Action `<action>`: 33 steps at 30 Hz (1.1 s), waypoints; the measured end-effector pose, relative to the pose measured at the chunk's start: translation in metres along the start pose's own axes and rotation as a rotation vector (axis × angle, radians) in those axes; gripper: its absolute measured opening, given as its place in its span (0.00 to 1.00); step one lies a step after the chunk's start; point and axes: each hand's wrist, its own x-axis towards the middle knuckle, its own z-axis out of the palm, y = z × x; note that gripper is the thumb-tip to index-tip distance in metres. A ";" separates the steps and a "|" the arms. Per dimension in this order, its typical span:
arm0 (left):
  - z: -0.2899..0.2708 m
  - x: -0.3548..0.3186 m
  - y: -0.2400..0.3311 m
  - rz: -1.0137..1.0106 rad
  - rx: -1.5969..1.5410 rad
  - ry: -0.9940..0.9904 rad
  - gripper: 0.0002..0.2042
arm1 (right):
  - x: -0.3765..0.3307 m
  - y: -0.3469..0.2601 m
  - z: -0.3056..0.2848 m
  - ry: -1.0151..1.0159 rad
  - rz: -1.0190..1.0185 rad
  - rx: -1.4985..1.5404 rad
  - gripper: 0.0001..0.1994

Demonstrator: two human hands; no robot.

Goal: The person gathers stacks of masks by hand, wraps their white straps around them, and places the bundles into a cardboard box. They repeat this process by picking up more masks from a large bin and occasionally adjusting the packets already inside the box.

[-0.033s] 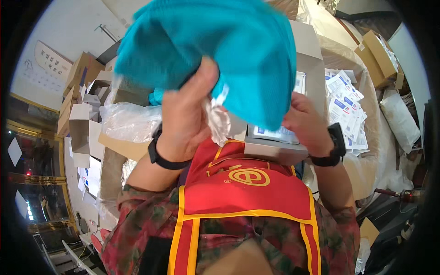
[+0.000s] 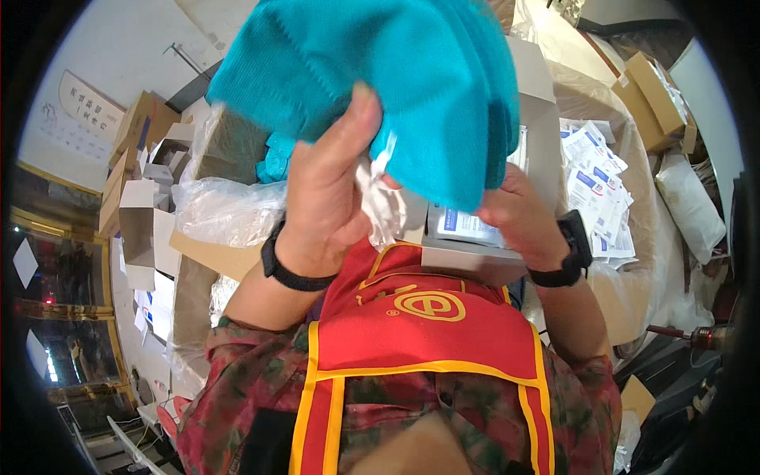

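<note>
A stack of teal cloth face masks [image 2: 372,87] with stitched edges hangs in front of me, several layers showing along its right side. My left hand [image 2: 328,186] is closed on the stack's lower left, thumb across the front layer. White elastic straps [image 2: 381,206] dangle in a bunch beside that hand. At the lower right edge, my right hand [image 2: 522,218] pinches the masks; its fingertips are partly hidden. Just below, an open grey-white box [image 2: 475,257] holds flat white-and-blue packets [image 2: 467,224].
A plastic-lined large carton [image 2: 237,146] at left holds more teal masks [image 2: 275,158]. Loose white-and-blue packets [image 2: 594,186] lie in a lined carton at right. Clear plastic [image 2: 229,207] drapes over the left carton's edge. Open small boxes [image 2: 141,226] stand farther left.
The mask stack has turned slightly, so its layers show more at the right. Both hands have shifted a little and keep their grip.
</note>
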 end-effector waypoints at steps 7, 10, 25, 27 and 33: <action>0.004 0.022 -0.013 -0.110 -0.295 -0.190 0.17 | 0.008 0.034 0.019 -0.174 0.167 0.245 0.24; -0.009 0.034 -0.010 -0.164 -0.336 -0.219 0.18 | -0.002 0.029 0.029 -0.194 0.203 0.421 0.27; -0.036 0.042 0.002 -0.147 -0.312 -0.328 0.23 | -0.015 0.011 0.010 -0.373 0.300 0.292 0.13; -0.040 0.044 0.011 -0.166 -0.320 -0.317 0.23 | -0.017 0.011 0.007 -0.354 0.289 0.344 0.14; -0.020 0.044 -0.001 -0.203 -0.435 -0.314 0.22 | -0.010 0.013 0.019 -0.437 0.279 0.454 0.19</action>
